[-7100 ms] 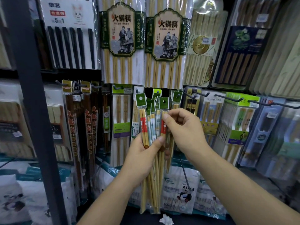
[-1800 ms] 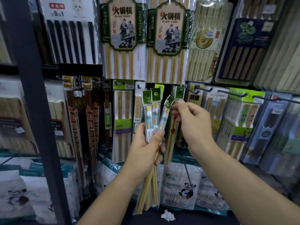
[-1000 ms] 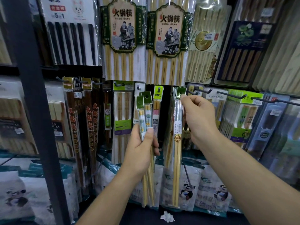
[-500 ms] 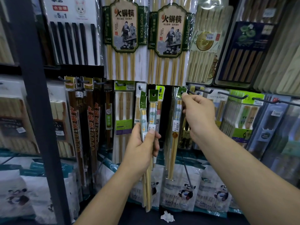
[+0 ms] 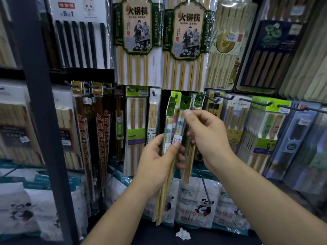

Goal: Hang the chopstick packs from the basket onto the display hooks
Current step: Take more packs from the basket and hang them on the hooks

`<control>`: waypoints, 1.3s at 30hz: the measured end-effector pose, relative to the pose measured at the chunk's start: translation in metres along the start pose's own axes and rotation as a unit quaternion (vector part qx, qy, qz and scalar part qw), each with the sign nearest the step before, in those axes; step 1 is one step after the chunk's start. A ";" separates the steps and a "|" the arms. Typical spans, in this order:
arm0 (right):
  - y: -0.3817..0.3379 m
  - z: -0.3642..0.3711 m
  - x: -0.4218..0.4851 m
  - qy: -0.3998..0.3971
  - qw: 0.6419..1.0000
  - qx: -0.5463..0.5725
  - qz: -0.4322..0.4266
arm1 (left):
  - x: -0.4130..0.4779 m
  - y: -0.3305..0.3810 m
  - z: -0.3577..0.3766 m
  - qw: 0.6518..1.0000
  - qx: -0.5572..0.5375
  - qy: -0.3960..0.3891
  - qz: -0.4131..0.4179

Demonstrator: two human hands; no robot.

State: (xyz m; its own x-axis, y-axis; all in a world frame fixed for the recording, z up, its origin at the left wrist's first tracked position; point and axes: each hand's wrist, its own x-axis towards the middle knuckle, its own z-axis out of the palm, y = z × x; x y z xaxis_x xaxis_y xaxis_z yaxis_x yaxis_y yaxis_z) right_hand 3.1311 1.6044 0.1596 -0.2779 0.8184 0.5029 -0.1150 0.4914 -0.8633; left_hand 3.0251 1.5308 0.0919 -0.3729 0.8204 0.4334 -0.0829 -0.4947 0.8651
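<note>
Fingers of the right hand pinch one chopstick pack (green header) in the bundle the left hand grips.

Pretty cramped shop aisle tbh. A dark metal upright runs top to bottom on the near left, and a dark shelf edge crosses behind it. The far wall is all hanging stock: a black-stick set upper left, two big green-label packs in the middle, a navy box upper right. Panda-print bags line the bottom. The dark bottom surface has a crumpled white scrap on it. Light's dim.
</note>
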 end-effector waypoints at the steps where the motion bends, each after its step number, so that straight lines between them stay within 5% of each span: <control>1: -0.001 0.001 -0.001 -0.004 1.000 0.001 -0.006 | -0.001 0.000 0.002 1.000 -0.002 -0.008 0.001; 10: -0.008 -0.010 0.018 0.067 0.997 0.039 0.028 | 0.000 -0.005 -0.002 0.997 0.063 0.021 0.034; 39: 0.017 -0.018 0.033 0.129 0.990 -0.047 -0.012 | -0.001 0.003 0.000 0.999 0.007 -0.031 -0.005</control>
State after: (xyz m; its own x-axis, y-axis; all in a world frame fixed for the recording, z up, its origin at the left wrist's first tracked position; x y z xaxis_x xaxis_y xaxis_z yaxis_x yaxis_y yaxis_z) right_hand 3.1373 1.6452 0.1617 -0.0213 0.8493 0.5274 -0.0258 0.5269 -0.8495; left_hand 3.0255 1.5286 0.0937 -0.3148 0.8414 0.4393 -0.0727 -0.4828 0.8727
